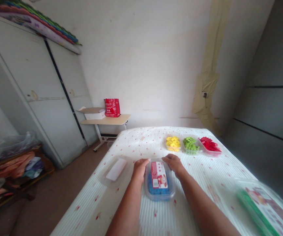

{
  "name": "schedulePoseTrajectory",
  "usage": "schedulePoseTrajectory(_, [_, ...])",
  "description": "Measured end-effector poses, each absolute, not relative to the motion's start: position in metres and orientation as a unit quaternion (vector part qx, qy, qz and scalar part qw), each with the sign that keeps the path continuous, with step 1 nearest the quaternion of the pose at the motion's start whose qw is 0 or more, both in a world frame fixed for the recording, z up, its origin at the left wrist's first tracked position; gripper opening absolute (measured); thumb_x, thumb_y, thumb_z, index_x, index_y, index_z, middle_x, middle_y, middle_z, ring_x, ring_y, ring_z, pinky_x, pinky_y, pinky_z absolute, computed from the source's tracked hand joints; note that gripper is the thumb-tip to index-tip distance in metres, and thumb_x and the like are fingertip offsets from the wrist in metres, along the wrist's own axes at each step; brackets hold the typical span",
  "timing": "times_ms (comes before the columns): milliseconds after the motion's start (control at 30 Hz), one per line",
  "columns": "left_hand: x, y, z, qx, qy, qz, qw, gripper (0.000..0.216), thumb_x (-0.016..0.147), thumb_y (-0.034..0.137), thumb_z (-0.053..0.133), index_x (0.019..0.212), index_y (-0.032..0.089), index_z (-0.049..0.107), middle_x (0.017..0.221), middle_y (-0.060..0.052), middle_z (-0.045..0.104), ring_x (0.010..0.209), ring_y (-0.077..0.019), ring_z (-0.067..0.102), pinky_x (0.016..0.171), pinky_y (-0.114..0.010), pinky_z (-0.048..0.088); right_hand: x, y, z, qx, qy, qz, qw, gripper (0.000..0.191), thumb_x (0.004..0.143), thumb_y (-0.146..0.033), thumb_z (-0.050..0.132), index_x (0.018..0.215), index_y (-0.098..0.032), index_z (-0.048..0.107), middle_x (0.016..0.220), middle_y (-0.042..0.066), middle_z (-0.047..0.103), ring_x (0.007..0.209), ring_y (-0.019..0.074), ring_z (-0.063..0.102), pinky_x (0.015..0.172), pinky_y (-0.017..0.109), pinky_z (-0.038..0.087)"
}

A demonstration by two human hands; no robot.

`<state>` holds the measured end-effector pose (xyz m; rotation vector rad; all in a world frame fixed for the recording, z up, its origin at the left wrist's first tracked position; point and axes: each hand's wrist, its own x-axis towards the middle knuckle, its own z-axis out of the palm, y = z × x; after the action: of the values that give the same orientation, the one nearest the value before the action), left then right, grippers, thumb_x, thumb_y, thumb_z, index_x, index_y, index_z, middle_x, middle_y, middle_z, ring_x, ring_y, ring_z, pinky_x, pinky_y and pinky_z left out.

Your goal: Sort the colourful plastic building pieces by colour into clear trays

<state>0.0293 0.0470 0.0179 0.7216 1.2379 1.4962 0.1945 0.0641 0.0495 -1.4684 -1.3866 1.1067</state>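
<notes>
A clear plastic box of blue pieces [160,190], with a red and white label on its lid, lies on the table [136,144] in front of me. My left hand [140,167] curls around the box's far left corner. My right hand [173,164] curls around its far right corner. Both hands press on the box's rim with bent fingers.
A loose clear lid with a white label [115,170] lies left of the box. Three open trays hold yellow [173,143], green [190,145] and red pieces [210,144] at the far right. A lidded box of green pieces [264,206] sits near right. A cupboard stands left.
</notes>
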Motion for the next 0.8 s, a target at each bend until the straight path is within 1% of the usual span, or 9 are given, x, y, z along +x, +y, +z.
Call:
schedulePoseTrajectory(100, [0.028,0.047,0.017,0.291,0.503,0.619,0.529,0.025,0.048,0.033,0.074,0.053,0.015,0.058,0.039,0.004,0.054,0.036,-0.0108,0.048,0.042,-0.024,0.037,0.194,0.062,0.05,-0.566,-0.531,0.479,0.41,0.017,0.066,-0.03,0.057,0.058,-0.018,0.048,0.038,-0.009,0.039,0.034,0.0055,0.034,0.035,0.019,0.023])
schedulePoseTrajectory(233, [0.028,0.045,0.017,0.285,0.492,0.618,0.543,0.025,0.047,0.031,0.075,0.053,0.015,0.057,0.038,0.004,0.053,0.035,-0.0105,0.048,0.041,-0.023,0.037,0.195,0.061,0.049,-0.551,-0.523,0.504,0.411,0.015,0.065,-0.029,0.057,0.06,-0.018,0.047,0.039,-0.009,0.04,0.035,0.0053,0.034,0.035,0.019,0.023])
schedulePoseTrajectory(400, [0.03,0.043,0.019,0.283,0.483,0.623,0.547,0.024,0.046,0.031,0.075,0.055,0.014,0.06,0.04,0.002,0.056,0.035,-0.0113,0.049,0.041,-0.024,0.037,0.194,0.061,0.048,-0.555,-0.538,0.483,0.412,0.015,0.066,-0.028,0.055,0.059,-0.018,0.047,0.039,-0.009,0.039,0.035,0.0058,0.035,0.036,0.02,0.023])
schedulePoseTrajectory(500, [0.031,0.041,0.021,0.282,0.478,0.632,0.541,0.025,0.047,0.032,0.076,0.055,0.014,0.06,0.041,0.003,0.056,0.037,-0.0113,0.05,0.042,-0.024,0.038,0.195,0.063,0.046,-0.565,-0.557,0.454,0.405,0.014,0.068,-0.029,0.054,0.059,-0.018,0.05,0.04,-0.008,0.041,0.036,0.0067,0.037,0.038,0.021,0.026])
schedulePoseTrajectory(600, [0.032,0.037,0.022,0.288,0.472,0.644,0.529,0.026,0.05,0.035,0.075,0.059,0.014,0.062,0.044,0.003,0.058,0.041,-0.0112,0.052,0.046,-0.024,0.04,0.199,0.064,0.046,-0.573,-0.589,0.404,0.403,0.011,0.067,-0.028,0.057,0.067,-0.017,0.058,0.045,-0.005,0.05,0.041,0.0086,0.043,0.044,0.022,0.033])
schedulePoseTrajectory(667, [0.032,0.034,0.023,0.299,0.467,0.648,0.523,0.028,0.053,0.038,0.074,0.063,0.014,0.064,0.049,0.002,0.061,0.044,-0.0113,0.054,0.049,-0.024,0.042,0.201,0.065,0.046,-0.57,-0.614,0.364,0.406,0.012,0.065,-0.026,0.059,0.073,-0.018,0.063,0.054,-0.003,0.058,0.049,0.0107,0.05,0.051,0.023,0.037])
schedulePoseTrajectory(800, [0.031,0.032,0.024,0.318,0.467,0.653,0.504,0.031,0.056,0.04,0.075,0.071,0.014,0.067,0.058,0.0,0.065,0.052,-0.0121,0.057,0.055,-0.024,0.044,0.205,0.063,0.051,-0.556,-0.658,0.303,0.408,0.011,0.066,-0.025,0.058,0.071,-0.02,0.067,0.073,0.002,0.067,0.07,0.0158,0.06,0.068,0.026,0.042])
